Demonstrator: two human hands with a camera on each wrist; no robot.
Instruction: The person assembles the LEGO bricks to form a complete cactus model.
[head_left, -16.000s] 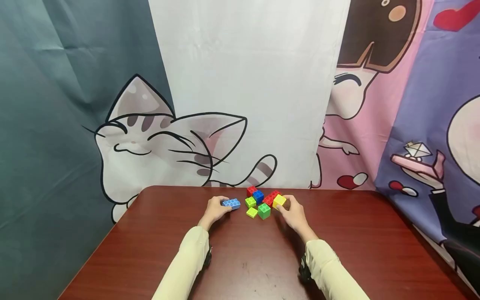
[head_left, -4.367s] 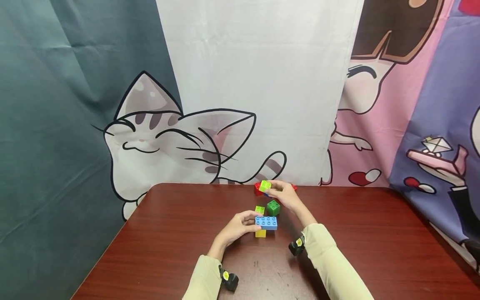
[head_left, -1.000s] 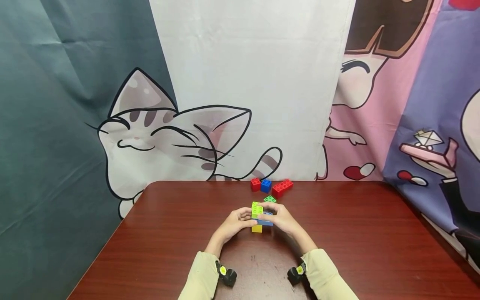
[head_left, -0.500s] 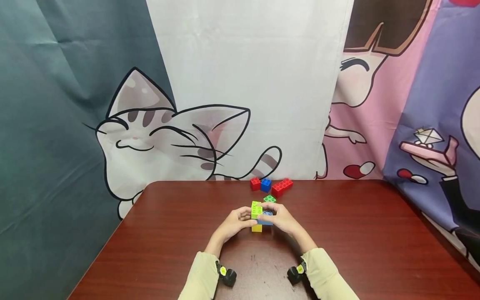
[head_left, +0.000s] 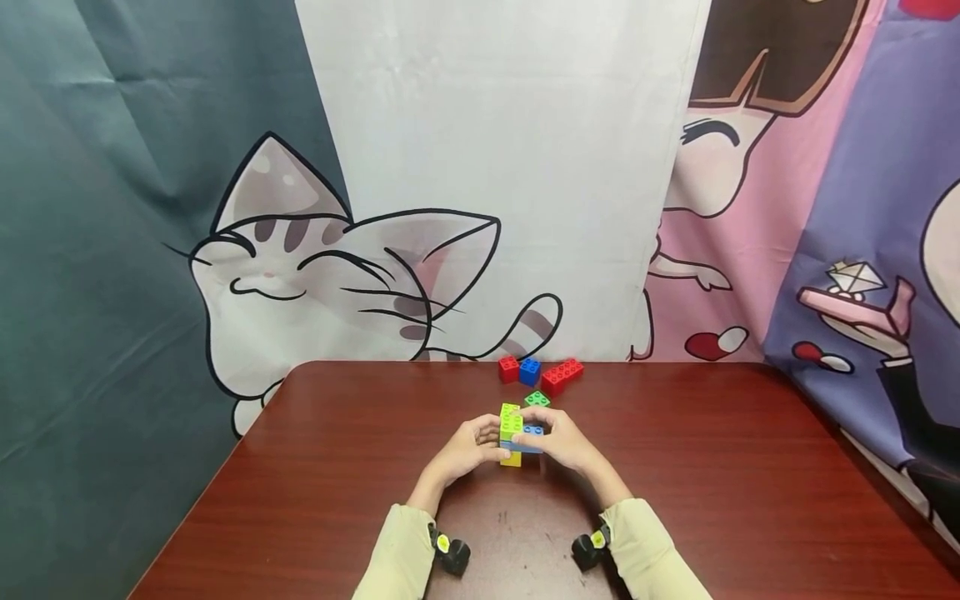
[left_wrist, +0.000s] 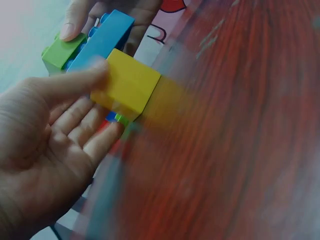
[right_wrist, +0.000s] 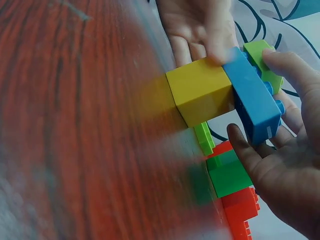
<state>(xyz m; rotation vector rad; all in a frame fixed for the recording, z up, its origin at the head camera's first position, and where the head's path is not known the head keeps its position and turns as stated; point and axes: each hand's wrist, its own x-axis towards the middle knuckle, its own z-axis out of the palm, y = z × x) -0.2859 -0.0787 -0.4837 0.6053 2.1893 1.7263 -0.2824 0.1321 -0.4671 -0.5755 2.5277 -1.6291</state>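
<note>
A small stack stands on the table in front of me: a yellow brick (right_wrist: 202,92) at the bottom, a long light-blue brick (right_wrist: 256,100) across it, and a lime brick (right_wrist: 261,62) on the blue brick's left end. The blue brick sticks out to the right past the yellow one. My left hand (head_left: 463,452) holds the stack from the left, its thumb at the seam of yellow and blue. From the right, my right hand (head_left: 566,440) pinches the lime brick, thumb on its near side; its far fingers are partly hidden in the head view.
Behind the stack lie a thin lime brick (right_wrist: 204,137) and a green brick (head_left: 537,400). Farther back, near the table's far edge, are a small red brick (head_left: 508,369), a dark-blue brick (head_left: 529,372) and a long red brick (head_left: 562,377). A printed cloth (head_left: 570,167) hangs beyond.
Since the oldest frame, the yellow, light-blue and lime bricks have come together into one stack. The right hand has brought the lime brick down onto the blue one. The last second shows barely any movement.
</note>
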